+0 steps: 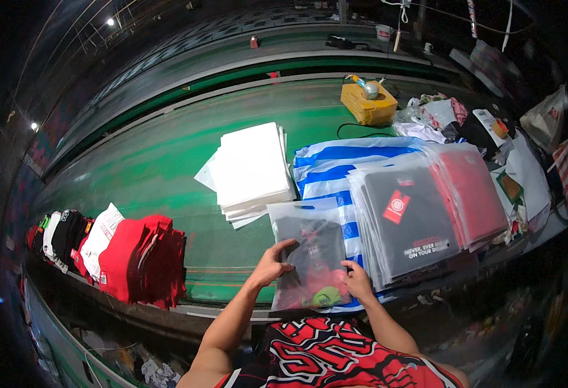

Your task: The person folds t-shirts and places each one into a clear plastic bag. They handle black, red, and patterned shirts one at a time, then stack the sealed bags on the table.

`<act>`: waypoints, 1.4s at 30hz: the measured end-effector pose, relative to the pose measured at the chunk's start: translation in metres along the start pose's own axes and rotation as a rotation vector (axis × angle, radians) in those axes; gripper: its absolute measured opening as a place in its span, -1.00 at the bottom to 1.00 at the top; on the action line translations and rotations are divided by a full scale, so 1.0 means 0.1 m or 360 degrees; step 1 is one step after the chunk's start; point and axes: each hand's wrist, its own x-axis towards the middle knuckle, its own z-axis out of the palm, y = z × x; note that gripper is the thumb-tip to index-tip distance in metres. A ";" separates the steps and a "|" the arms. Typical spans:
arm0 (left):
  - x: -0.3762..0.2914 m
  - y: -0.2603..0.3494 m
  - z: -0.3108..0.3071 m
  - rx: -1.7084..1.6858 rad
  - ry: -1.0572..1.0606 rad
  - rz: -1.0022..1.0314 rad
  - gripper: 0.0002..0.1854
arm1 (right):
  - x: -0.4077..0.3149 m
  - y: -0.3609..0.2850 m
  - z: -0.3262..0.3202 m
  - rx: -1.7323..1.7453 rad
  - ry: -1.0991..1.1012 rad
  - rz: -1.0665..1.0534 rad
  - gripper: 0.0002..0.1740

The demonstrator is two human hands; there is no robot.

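Before me a frosted plastic bag (313, 257) with a dark printed garment inside lies near the table's front edge, partly on a blue-and-white striped plastic sheet (361, 150). My left hand (270, 264) rests on the bag's left side, thumb and index finger apart. On its lower right side lies my right hand (357, 280), fingers bent at the bag; whether they pinch it is unclear. To the right stands a stack of bagged dark garments (400, 218), the top one with a red tag, beside bagged red garments (473, 194). A stack of white sheets or bags (252, 169) lies behind the left hand.
Folded red garments (138, 259) stand at the left front, with white and black ones further left. A yellow taped block (369, 103) with a bulb-like object on top sits at the back. Crumpled plastic and cloth (434, 114) and a tape roll (500, 129) lie at the right.
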 end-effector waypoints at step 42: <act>1.50 -0.26 -0.78 0.1755 0.1252 0.0521 -0.56 | -0.24 -0.34 0.23 -0.0342 -0.0292 -0.0168 -0.69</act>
